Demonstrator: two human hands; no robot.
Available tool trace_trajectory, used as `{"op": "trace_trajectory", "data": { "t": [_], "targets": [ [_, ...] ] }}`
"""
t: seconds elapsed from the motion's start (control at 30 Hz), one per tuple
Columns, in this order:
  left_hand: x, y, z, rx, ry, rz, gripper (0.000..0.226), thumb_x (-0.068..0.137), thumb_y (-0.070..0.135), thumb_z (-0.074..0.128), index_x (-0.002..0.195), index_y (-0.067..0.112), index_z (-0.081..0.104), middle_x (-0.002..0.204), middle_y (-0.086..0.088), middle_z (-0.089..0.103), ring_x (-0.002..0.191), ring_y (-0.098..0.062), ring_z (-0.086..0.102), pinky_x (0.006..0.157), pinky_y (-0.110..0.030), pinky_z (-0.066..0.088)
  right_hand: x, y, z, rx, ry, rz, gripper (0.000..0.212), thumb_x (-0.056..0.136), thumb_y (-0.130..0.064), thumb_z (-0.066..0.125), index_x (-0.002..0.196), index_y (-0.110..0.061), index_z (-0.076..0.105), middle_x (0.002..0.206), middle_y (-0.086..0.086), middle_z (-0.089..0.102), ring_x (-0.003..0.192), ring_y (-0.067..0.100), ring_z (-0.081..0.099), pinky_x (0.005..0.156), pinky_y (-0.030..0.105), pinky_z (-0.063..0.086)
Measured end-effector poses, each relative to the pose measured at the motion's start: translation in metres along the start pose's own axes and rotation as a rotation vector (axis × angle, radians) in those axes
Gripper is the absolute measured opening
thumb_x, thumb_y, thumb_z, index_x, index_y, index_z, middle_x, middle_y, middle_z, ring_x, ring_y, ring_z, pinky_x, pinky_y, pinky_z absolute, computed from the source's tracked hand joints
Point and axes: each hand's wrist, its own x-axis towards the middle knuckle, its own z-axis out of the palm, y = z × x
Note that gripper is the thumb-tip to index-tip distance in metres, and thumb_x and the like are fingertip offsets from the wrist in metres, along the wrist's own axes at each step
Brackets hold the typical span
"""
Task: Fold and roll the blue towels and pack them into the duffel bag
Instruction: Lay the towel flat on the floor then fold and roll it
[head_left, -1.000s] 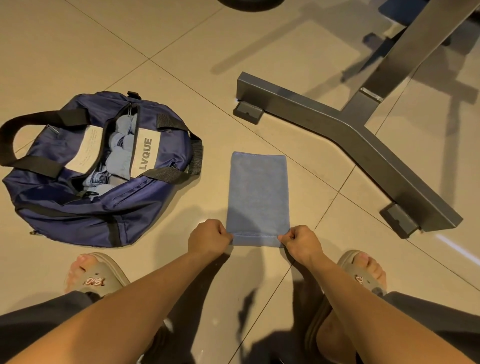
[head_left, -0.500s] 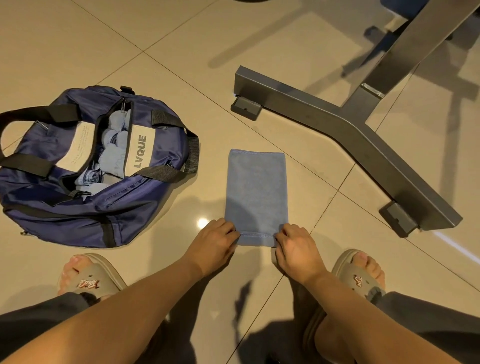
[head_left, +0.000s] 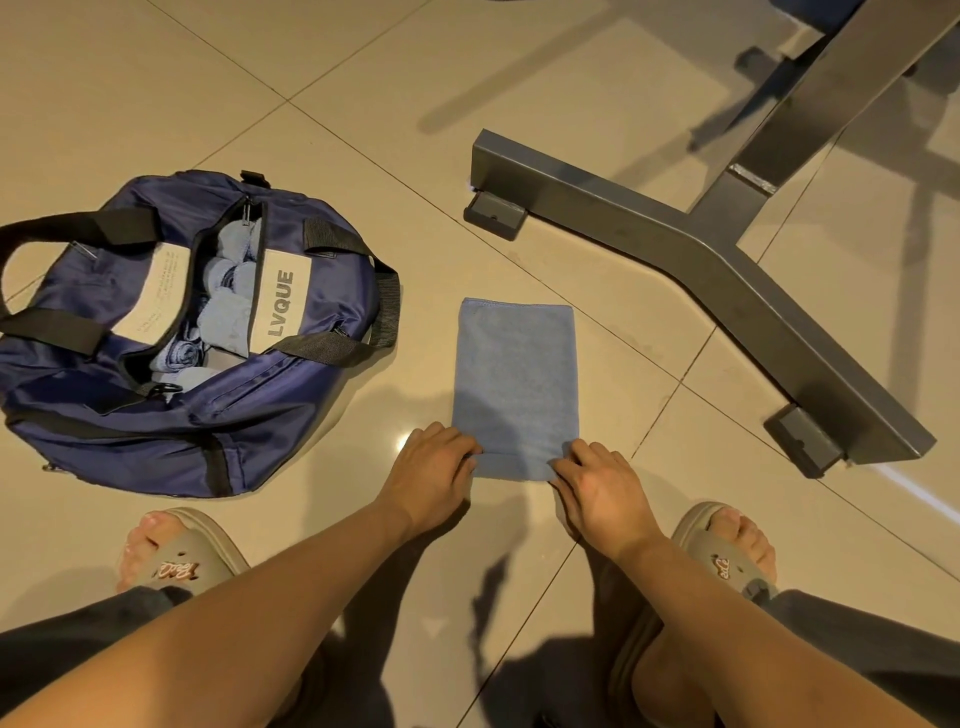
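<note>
A folded blue towel (head_left: 514, 384) lies flat just right of the navy duffel bag (head_left: 291, 415) labelled LVQUE, which holds rolled towels (head_left: 228, 312). The left hand (head_left: 434, 462) and right hand (head_left: 602, 483) pinch the towel's near corners, fingers apparently curled round its hem.

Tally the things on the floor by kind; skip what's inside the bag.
Bag: 1
Loose towel: 1
Sandals: 2
Metal frame: 1
Total: 5
</note>
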Motion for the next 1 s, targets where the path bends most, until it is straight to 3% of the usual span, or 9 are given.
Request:
{"op": "trace_trajectory", "data": {
  "t": [0.13, 0.23, 0.3, 0.4, 0.53, 0.63, 0.73, 0.9, 1.0],
  "targets": [
    [0.007, 0.006, 0.001, -0.129, 0.000, -0.139, 0.006, 0.100, 0.023, 0.051, 0.097, 0.025, 0.056, 0.090, 0.007, 0.061, 0.085, -0.018, 0.050, 0.082, -0.038, 0.041, 0.014, 0.000, -0.010, 0.218, -0.109, 0.129, 0.019, 0.098, -0.025, 0.049, 0.094, -0.018, 0.067, 0.092, 0.000, 0.064, 0.084, 0.025, 0.057, 0.072, 0.036, 0.044],
    [0.013, 0.004, -0.001, -0.275, 0.026, -0.276, 0.010, 0.094, 0.030, 0.060, 0.089, 0.025, 0.053, 0.077, 0.008, 0.059, 0.078, -0.018, 0.054, 0.075, -0.038, 0.047, 0.021, 0.003, -0.014, 0.417, -0.123, 0.310, 0.014, 0.096, -0.029, 0.058, 0.083, -0.024, 0.057, 0.074, -0.002, 0.060, 0.072, 0.021, 0.055, 0.060, 0.033, 0.038],
    [0.015, 0.002, -0.004, -0.243, 0.088, -0.289, 0.016, 0.091, 0.030, 0.066, 0.082, 0.024, 0.054, 0.074, 0.008, 0.057, 0.076, -0.018, 0.053, 0.072, -0.037, 0.046, 0.025, 0.006, -0.015, 0.520, -0.146, 0.395, 0.023, 0.096, -0.028, 0.061, 0.074, -0.026, 0.054, 0.065, -0.006, 0.057, 0.063, 0.016, 0.053, 0.055, 0.028, 0.035],
    [0.015, 0.004, -0.005, -0.031, 0.157, -0.110, 0.004, 0.091, 0.023, 0.066, 0.088, 0.022, 0.064, 0.086, 0.005, 0.058, 0.082, -0.018, 0.049, 0.075, -0.034, 0.042, 0.035, 0.007, -0.015, 0.524, -0.181, 0.441, 0.032, 0.098, -0.025, 0.060, 0.066, -0.028, 0.053, 0.073, -0.005, 0.059, 0.068, 0.018, 0.056, 0.056, 0.027, 0.036],
    [0.007, 0.002, 0.004, 0.144, 0.156, 0.195, 0.011, 0.092, 0.015, 0.061, 0.098, 0.016, 0.070, 0.096, -0.002, 0.061, 0.087, -0.021, 0.050, 0.075, -0.033, 0.040, 0.040, 0.001, -0.015, 0.411, -0.117, 0.524, 0.023, 0.095, -0.028, 0.063, 0.076, -0.022, 0.051, 0.085, 0.000, 0.057, 0.076, 0.023, 0.055, 0.062, 0.032, 0.039],
    [-0.002, -0.005, 0.006, 0.221, 0.140, 0.285, 0.026, 0.097, 0.033, 0.056, 0.114, 0.017, 0.069, 0.109, 0.000, 0.061, 0.100, -0.022, 0.054, 0.087, -0.037, 0.043, 0.039, -0.004, -0.021, 0.227, 0.005, 0.396, 0.022, 0.088, -0.021, 0.071, 0.077, -0.019, 0.053, 0.082, 0.001, 0.052, 0.072, 0.024, 0.050, 0.063, 0.032, 0.037],
    [0.005, -0.005, -0.001, 0.203, 0.128, 0.229, 0.031, 0.096, 0.032, 0.047, 0.111, 0.019, 0.072, 0.106, 0.000, 0.061, 0.097, -0.023, 0.055, 0.084, -0.036, 0.043, 0.037, -0.010, -0.024, 0.027, 0.086, 0.204, 0.009, 0.076, -0.011, 0.073, 0.078, -0.014, 0.065, 0.083, 0.004, 0.054, 0.072, 0.027, 0.051, 0.064, 0.032, 0.033],
    [0.023, 0.002, -0.008, 0.111, 0.046, 0.044, 0.030, 0.092, 0.030, 0.048, 0.105, 0.021, 0.074, 0.101, 0.001, 0.057, 0.097, -0.022, 0.049, 0.083, -0.036, 0.041, 0.032, -0.021, -0.024, 0.007, 0.106, -0.009, 0.019, 0.088, -0.032, 0.062, 0.102, -0.019, 0.061, 0.098, -0.001, 0.055, 0.091, 0.023, 0.051, 0.083, 0.036, 0.039],
    [0.031, 0.000, -0.011, 0.063, -0.032, 0.009, 0.028, 0.097, 0.029, 0.047, 0.105, 0.021, 0.072, 0.104, 0.001, 0.058, 0.099, -0.022, 0.048, 0.087, -0.037, 0.039, 0.034, -0.016, -0.018, 0.029, 0.043, 0.032, 0.012, 0.090, -0.031, 0.063, 0.098, -0.022, 0.064, 0.093, -0.004, 0.058, 0.089, 0.023, 0.055, 0.082, 0.033, 0.038]
  ]
}}
